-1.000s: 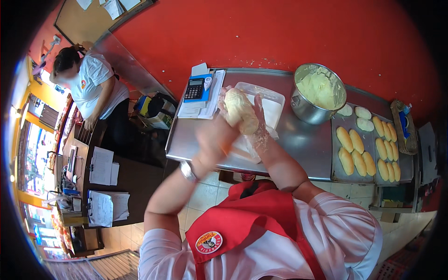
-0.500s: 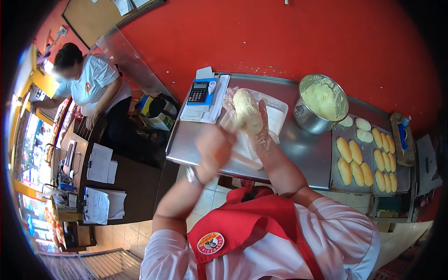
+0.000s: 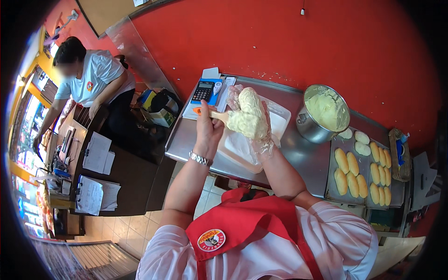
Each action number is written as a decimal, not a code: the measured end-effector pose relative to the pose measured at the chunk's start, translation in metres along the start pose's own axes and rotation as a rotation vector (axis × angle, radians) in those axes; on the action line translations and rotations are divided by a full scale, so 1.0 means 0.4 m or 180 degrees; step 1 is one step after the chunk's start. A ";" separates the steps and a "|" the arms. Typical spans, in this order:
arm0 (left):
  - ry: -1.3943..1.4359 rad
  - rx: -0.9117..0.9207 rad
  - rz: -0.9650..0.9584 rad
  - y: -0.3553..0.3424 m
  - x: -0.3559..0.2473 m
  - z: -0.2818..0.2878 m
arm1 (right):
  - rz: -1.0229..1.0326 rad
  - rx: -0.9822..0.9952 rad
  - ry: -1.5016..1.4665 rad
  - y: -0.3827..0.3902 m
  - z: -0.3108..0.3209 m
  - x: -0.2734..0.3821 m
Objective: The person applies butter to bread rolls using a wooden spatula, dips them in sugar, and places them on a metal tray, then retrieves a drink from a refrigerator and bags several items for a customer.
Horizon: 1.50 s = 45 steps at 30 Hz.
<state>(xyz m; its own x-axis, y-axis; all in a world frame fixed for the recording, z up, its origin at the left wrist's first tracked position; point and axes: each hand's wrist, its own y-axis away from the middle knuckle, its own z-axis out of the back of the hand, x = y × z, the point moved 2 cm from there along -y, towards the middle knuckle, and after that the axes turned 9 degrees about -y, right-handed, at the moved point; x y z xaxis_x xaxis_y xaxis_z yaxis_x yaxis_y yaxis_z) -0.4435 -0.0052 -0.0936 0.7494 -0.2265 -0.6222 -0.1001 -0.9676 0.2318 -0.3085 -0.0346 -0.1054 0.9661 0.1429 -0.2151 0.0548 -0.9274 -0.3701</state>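
Note:
My left hand [image 3: 208,133] is closed round the handle of a spatula [image 3: 218,115] with an orange end. The blade, thickly coated in pale cream, lies against a cream-covered bread roll [image 3: 249,99]. In a clear plastic glove, my right hand [image 3: 263,145] cradles that roll from beneath, its fingers showing on either side. Both hands are over a white plastic tray [image 3: 283,111] lined with something white. To the right of them stands a steel pot [image 3: 317,133] holding a mass of pale cream [image 3: 325,109].
Baking sheets [image 3: 332,186] with several golden rolls [image 3: 341,160] and a few cream-topped halves [image 3: 361,143] are at the right. A calculator [image 3: 203,92] rests on papers at the table's left. A co-worker [image 3: 100,77] leans over a dark counter [image 3: 126,179] bearing clipboards [image 3: 89,196].
My left hand, blurred by motion before, has moved up a little and shows sharply, with the spatula's blade now against the roll. The co-worker's outstretched arm has dropped lower.

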 end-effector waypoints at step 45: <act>-0.4056 0.0375 -0.3950 0.046 -0.083 -0.210 | -0.0455 -0.0332 0.0973 0.050 0.067 0.107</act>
<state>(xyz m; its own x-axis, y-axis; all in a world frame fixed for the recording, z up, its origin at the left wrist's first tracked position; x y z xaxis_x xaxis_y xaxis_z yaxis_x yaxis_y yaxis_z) -0.4154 -0.0060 -0.0060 -0.5008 0.6886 -0.5245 -0.0102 -0.6106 -0.7919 -0.2730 -0.0376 -0.1463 0.9768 0.1784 0.1184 0.2052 -0.9380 -0.2793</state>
